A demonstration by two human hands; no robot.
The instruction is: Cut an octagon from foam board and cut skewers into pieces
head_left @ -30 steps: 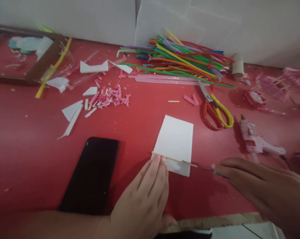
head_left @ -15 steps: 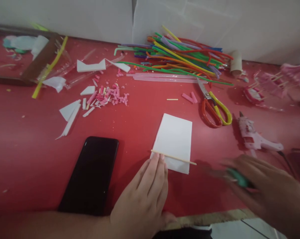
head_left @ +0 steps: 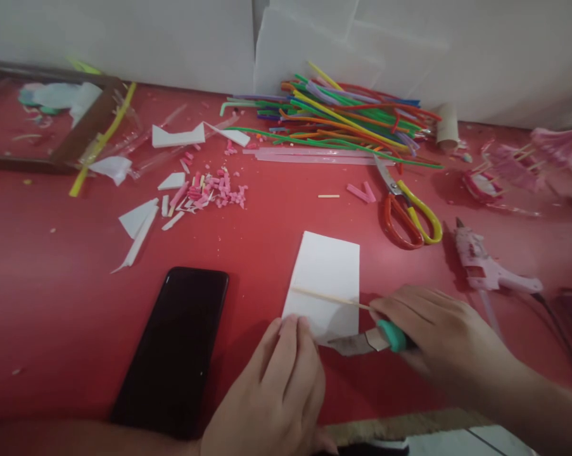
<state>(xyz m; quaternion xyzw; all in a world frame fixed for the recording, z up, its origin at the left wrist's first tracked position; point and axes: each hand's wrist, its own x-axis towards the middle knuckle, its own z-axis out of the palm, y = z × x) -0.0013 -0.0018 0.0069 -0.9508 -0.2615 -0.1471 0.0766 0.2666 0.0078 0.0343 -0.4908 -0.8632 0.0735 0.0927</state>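
A white foam board piece (head_left: 328, 263) lies on the red table, with a thin wooden stick (head_left: 326, 295) across it. My left hand (head_left: 279, 380) is stretched out, its fingertips resting on the board's near left edge. My right hand (head_left: 438, 342) is wrapped round the green handle of a utility knife (head_left: 356, 343). The knife's blade points left, close to the board's near edge; whether it touches the board I cannot tell. At its right end the stick meets my right hand's fingers, and the contact is partly hidden.
A black phone (head_left: 171, 354) lies left. Scissors (head_left: 402, 206) and a pink glue gun (head_left: 488, 263) are at the right. Behind are a heap of pipe cleaners (head_left: 352, 111), pink scraps (head_left: 219, 190), a brown frame (head_left: 76, 139) and a cardboard tube (head_left: 447, 126).
My right hand has brought the knife left, to the board's near edge and the stick's end. My left fingertips have come off the stick, nearer to me. The board has turned slightly.
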